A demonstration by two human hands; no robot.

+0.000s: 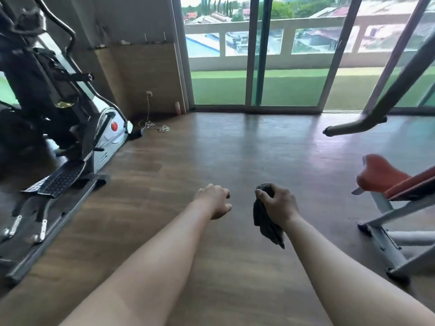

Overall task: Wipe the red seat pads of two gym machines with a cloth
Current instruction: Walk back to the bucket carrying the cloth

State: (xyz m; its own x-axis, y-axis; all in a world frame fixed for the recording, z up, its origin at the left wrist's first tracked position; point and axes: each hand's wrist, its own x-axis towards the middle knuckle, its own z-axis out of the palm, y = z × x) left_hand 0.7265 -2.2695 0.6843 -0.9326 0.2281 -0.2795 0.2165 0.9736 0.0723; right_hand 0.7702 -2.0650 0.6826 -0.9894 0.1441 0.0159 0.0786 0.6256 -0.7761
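My right hand [280,202] grips a dark grey cloth [266,222], which hangs down below the fist over the wooden floor. My left hand [215,200] is held out beside it, fingers loosely curled, holding nothing. A red seat pad [379,174] of a gym machine with a grey metal frame [386,243] stands at the right edge, well to the right of my right hand. Only part of that machine is in view.
A black and white elliptical trainer [70,137] fills the left side, its pedals [58,180] near the floor. A grey handle bar [353,127] juts out at upper right. Glass sliding doors [259,67] stand ahead. A cable [153,125] lies by the wall. Wooden floor [211,149] lies between the machines.
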